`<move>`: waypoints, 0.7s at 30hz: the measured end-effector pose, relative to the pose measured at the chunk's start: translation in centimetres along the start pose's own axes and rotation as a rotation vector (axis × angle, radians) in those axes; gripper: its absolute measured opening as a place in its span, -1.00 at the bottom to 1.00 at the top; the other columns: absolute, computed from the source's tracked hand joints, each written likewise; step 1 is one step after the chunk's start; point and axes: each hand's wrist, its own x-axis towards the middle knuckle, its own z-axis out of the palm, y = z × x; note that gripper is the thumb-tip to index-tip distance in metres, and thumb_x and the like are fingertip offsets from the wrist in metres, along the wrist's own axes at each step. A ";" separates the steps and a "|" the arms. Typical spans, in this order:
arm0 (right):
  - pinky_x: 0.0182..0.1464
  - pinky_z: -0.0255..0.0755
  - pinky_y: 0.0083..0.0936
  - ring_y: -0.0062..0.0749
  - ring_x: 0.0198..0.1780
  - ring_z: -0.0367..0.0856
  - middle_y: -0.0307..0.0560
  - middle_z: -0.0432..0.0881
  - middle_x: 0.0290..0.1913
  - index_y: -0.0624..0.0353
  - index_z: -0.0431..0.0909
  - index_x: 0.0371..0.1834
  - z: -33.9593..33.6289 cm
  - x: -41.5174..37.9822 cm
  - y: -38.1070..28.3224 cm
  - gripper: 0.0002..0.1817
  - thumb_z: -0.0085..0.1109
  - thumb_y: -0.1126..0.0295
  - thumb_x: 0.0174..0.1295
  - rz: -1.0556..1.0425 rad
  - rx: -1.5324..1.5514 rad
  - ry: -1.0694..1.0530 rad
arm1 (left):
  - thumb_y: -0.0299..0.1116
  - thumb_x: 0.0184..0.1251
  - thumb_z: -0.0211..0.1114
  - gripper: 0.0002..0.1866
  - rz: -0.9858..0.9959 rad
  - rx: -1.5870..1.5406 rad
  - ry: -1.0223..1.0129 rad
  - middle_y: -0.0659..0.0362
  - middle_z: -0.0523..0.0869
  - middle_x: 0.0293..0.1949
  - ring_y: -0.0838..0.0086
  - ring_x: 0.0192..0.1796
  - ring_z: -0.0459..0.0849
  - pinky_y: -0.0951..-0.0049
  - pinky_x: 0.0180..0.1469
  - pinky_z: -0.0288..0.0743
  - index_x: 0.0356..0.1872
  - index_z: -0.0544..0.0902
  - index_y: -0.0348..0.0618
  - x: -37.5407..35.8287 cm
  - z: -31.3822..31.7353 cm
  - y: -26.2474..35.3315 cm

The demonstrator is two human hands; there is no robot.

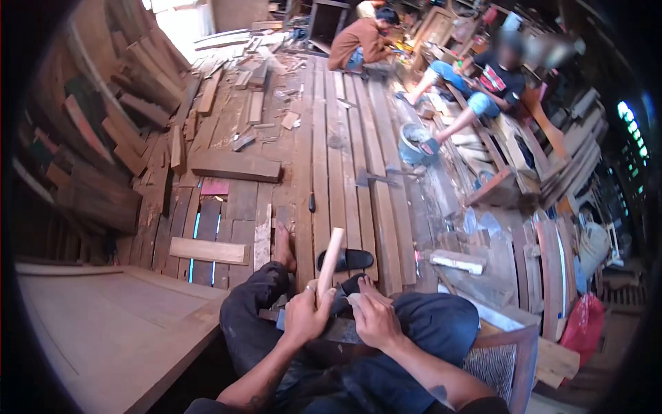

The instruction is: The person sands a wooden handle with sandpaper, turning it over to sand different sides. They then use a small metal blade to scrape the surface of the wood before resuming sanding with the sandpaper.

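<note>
My left hand [307, 316] is wrapped round the lower part of a pale wooden stick [332, 261], which points up and away from me. Close beside it, my right hand [376, 319] is closed with its fingers bent; a thin brownish edge shows at the fingers, but I cannot make out what it is. Both hands are above my lap, between my knees. Beneath them lies a dark, flat-topped block or bench piece [343, 331], partly hidden by my hands and legs. A black sandal [355, 259] is on the floor just beyond the stick.
A pale board [209, 250] and a thick beam [236, 166] lie on the plank floor. A dark-handled tool [312, 203] and a hammer-like tool [372, 179] are farther ahead. Two people sit at the back right, near a bucket [416, 143]. A wooden panel [117, 331] stands at my left.
</note>
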 end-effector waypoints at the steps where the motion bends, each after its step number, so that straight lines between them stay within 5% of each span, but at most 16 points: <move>1: 0.06 0.68 0.02 0.21 0.02 0.79 0.14 0.78 -0.08 0.12 0.68 0.08 0.1 0.4 0.0 -0.82 0.20 0.41 0.50 -0.013 -0.001 -0.009 | -0.06 0.68 0.33 -0.60 0.053 0.030 0.029 -0.06 0.83 -0.40 0.03 -0.32 0.90 0.06 -0.19 0.69 0.15 0.72 -0.23 -0.2 -0.2 0.1; 4: 0.09 0.66 0.05 0.25 0.03 0.79 0.14 0.80 -0.05 0.15 0.69 0.10 0.3 -0.5 -0.1 -0.80 0.19 0.40 0.52 0.006 0.050 -0.063 | 0.01 0.66 0.32 -0.53 0.002 -0.238 0.076 -0.29 0.79 -0.36 -0.28 -0.21 0.83 -0.16 -0.15 0.64 0.20 0.70 -0.25 -0.6 -0.1 -0.4; 8: 0.28 0.55 0.19 0.28 0.07 0.79 0.15 0.84 0.01 0.17 0.70 0.10 0.5 -0.4 1.4 -0.79 0.17 0.34 0.57 -0.003 0.119 -0.068 | 0.02 0.65 0.34 -0.53 0.049 -0.273 0.162 -0.24 0.78 -0.38 -0.23 -0.24 0.85 -0.06 -0.19 0.63 0.12 0.72 -0.26 -0.4 0.4 -0.5; 10: 0.33 0.51 0.22 0.27 0.10 0.80 0.16 0.85 0.01 0.18 0.69 0.11 0.2 -0.7 1.1 -0.79 0.17 0.33 0.59 0.016 0.151 -0.058 | -0.01 0.67 0.34 -0.57 0.038 -0.266 0.166 -0.05 0.78 -0.44 0.18 -0.35 0.85 0.12 -0.23 0.63 0.09 0.72 -0.25 -0.4 0.5 -0.5; 13: 0.16 0.62 0.11 0.30 0.07 0.81 0.22 0.84 -0.03 0.21 0.66 0.10 0.5 -1.0 1.8 -0.80 0.16 0.35 0.61 -0.035 0.311 0.006 | -0.07 0.73 0.31 -0.58 0.121 -0.379 0.197 0.14 0.72 -0.44 0.52 -0.37 0.66 0.31 -0.26 0.57 0.17 0.72 -0.29 -0.5 1.3 -1.5; 17: 0.02 0.66 0.02 0.33 0.03 0.81 0.30 0.82 -0.07 0.22 0.61 0.13 0.3 -1.2 2.3 -0.81 0.16 0.37 0.62 -0.024 0.467 0.081 | -0.18 0.82 0.22 -0.64 0.106 -0.545 0.124 0.39 0.60 -0.39 0.71 -0.40 0.49 0.53 -0.35 0.38 0.30 0.66 -0.28 -2.7 1.0 -1.0; 21: 0.07 0.65 -0.02 0.26 0.05 0.84 0.27 0.81 -0.07 0.22 0.56 0.22 -1.2 -2.4 1.0 -0.74 0.22 0.36 0.61 0.006 0.566 0.160 | -0.27 0.90 0.05 -0.73 0.077 -0.695 0.068 0.41 0.51 -0.47 0.70 -0.57 0.40 0.57 -0.51 0.28 0.25 0.59 -0.23 -7.9 1.1 -0.3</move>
